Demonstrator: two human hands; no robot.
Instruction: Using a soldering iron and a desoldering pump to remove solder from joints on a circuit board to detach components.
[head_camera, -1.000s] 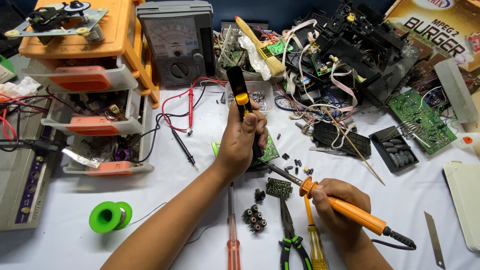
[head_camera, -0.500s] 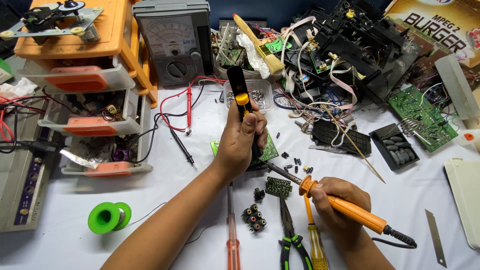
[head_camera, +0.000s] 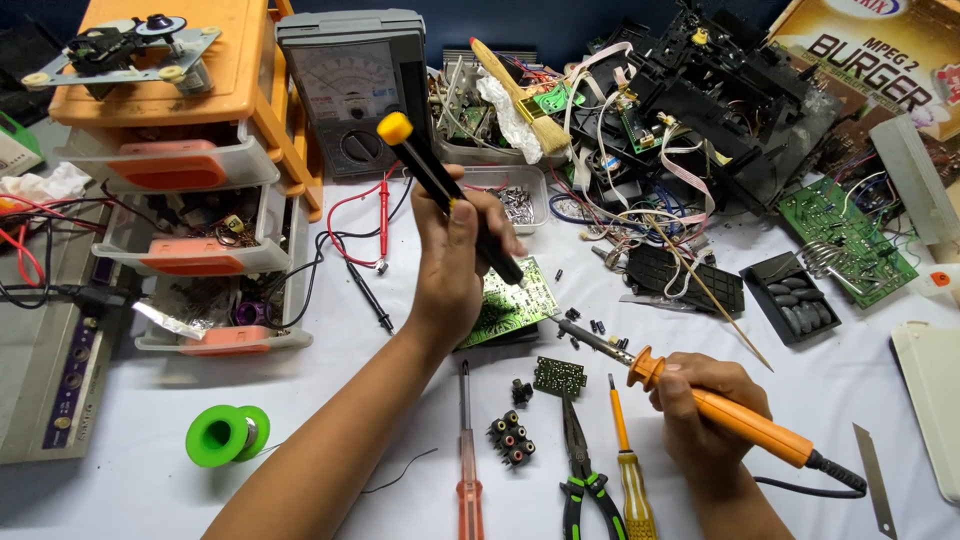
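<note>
My left hand (head_camera: 452, 270) grips a black desoldering pump (head_camera: 432, 175) with a yellow knob at its top end. The pump leans to the upper left, and its tip rests on a green circuit board (head_camera: 518, 308) lying on the white table. My right hand (head_camera: 700, 415) holds an orange soldering iron (head_camera: 745, 425) by its handle. The iron's metal tip points left toward the board's right edge, and its black cord trails off to the right.
Below the board lie a small circuit board (head_camera: 558, 375), a black jack block (head_camera: 510, 438), pliers (head_camera: 580, 470) and two screwdrivers (head_camera: 465, 470). A green solder spool (head_camera: 225, 435) sits left; an orange drawer unit (head_camera: 200, 150) and analog multimeter (head_camera: 350, 85) stand behind. Dismantled electronics crowd the back right.
The pump has tilted from nearly upright to leaning left, its top end now further left. The view has moved closer. My right hand and the soldering iron have barely shifted.
</note>
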